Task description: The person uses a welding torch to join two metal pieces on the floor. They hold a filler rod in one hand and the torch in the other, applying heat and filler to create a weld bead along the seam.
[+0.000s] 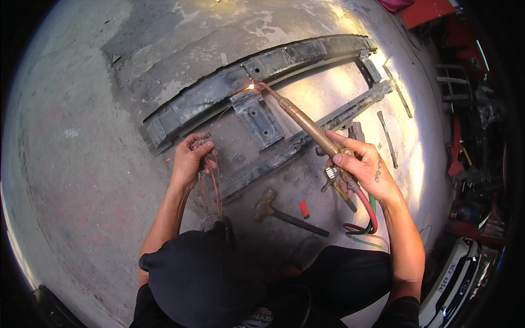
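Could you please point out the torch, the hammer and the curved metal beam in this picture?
Torch (304, 122): head view, on the middle of its brass-coloured tube.
Hammer (291, 220): head view, on its dark handle.
Curved metal beam (227, 82): head view, on its long dark face, near the middle.
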Demonstrator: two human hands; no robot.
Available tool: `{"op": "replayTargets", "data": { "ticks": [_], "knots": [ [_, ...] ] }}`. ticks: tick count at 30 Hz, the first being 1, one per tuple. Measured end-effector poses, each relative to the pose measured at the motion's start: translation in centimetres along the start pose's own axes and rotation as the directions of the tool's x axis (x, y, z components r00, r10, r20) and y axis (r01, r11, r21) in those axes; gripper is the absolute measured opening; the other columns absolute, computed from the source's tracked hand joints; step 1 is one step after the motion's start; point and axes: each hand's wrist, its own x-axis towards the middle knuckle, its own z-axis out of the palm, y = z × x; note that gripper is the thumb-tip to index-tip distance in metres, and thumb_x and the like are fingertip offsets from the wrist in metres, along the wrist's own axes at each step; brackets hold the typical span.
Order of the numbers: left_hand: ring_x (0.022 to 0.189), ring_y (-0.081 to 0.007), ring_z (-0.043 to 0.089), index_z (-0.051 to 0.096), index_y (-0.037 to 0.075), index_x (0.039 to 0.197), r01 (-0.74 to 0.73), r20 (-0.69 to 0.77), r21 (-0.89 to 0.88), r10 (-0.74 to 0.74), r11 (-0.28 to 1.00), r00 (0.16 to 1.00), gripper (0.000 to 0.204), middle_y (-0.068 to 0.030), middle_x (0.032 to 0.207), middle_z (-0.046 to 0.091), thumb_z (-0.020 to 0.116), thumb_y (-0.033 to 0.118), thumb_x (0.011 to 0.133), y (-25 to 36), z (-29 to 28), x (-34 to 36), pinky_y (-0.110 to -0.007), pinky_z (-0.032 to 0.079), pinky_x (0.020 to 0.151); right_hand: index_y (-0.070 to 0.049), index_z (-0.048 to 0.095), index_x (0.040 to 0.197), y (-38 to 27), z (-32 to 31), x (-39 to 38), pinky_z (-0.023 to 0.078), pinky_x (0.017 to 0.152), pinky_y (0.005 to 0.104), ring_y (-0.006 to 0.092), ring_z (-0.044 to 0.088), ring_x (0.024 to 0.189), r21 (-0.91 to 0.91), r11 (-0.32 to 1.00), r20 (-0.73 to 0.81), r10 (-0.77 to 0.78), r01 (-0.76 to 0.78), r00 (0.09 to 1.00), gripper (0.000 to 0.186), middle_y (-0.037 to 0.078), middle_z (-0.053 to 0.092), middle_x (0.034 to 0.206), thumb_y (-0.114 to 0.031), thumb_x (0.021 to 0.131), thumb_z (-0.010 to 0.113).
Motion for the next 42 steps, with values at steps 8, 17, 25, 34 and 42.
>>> {"op": "replayTargets", "data": {
  "ticks": [8,17,25,34,42],
  "knots": [
    [0.054,-0.0180,0.069,0.058,-0.002,0.129,-0.005,-0.005,0.005,0.005,1.000,1.000,0.035,-0.0121,0.083,0.073,0.072,0.011,0.100,0.0,0.0,-0.2,-0.025,0.047,0.042,-0.001,0.055,0.153,0.2,0.0,0.1,0.055,0.084,0.0276,0.0118,0.071,0.095,-0.001,1.000,-0.001,0.006,-0.006,1.000,0.055,0.007,0.074,0.103,-0.011,0.100,0.064],
    [0.054,-0.0172,0.069,0.059,-0.002,0.126,0.010,0.013,-0.024,-0.009,1.000,1.000,0.032,-0.0127,0.085,0.073,0.071,0.014,0.101,-0.1,0.0,-0.6,-0.025,0.047,0.041,-0.001,0.055,0.153,0.1,0.0,0.1,0.054,0.084,0.0269,0.0105,0.070,0.094,-0.008,1.000,0.001,-0.008,0.008,1.000,0.055,0.006,0.075,0.099,-0.013,0.100,0.064],
    [0.060,-0.0172,0.070,0.058,0.000,0.129,0.120,0.106,-0.195,-0.100,0.974,0.989,0.036,-0.0142,0.092,0.074,0.063,0.029,0.107,-0.4,-0.6,-0.6,-0.023,0.049,0.044,-0.001,0.055,0.153,0.1,0.0,0.0,0.053,0.082,0.0263,0.0091,0.067,0.089,-0.008,1.000,0.012,-0.011,0.011,1.000,0.055,0.006,0.076,0.096,-0.013,0.100,0.064],
    [0.086,-0.0305,0.075,0.052,-0.002,0.138,0.319,0.307,-0.444,-0.193,0.837,0.932,0.054,-0.0175,0.098,0.074,0.056,0.044,0.110,-1.3,-1.4,-1.2,-0.047,0.063,0.082,-0.001,0.055,0.153,0.2,0.0,0.1,0.054,0.080,0.0262,0.0086,0.067,0.088,-0.014,1.000,0.003,-0.012,0.012,1.000,0.054,0.006,0.076,0.097,-0.014,0.101,0.064],
    [0.115,-0.0414,0.070,0.043,0.002,0.151,0.256,0.414,-0.551,-0.007,0.794,0.910,0.056,-0.0242,0.129,0.065,0.056,0.037,0.108,-2.4,-1.1,-3.3,-0.059,0.058,0.101,-0.001,0.055,0.153,-0.1,0.0,0.1,0.053,0.076,0.0251,0.0073,0.066,0.084,0.010,1.000,0.021,-0.003,0.003,1.000,0.055,0.006,0.076,0.095,-0.014,0.101,0.064]
  ]
}}
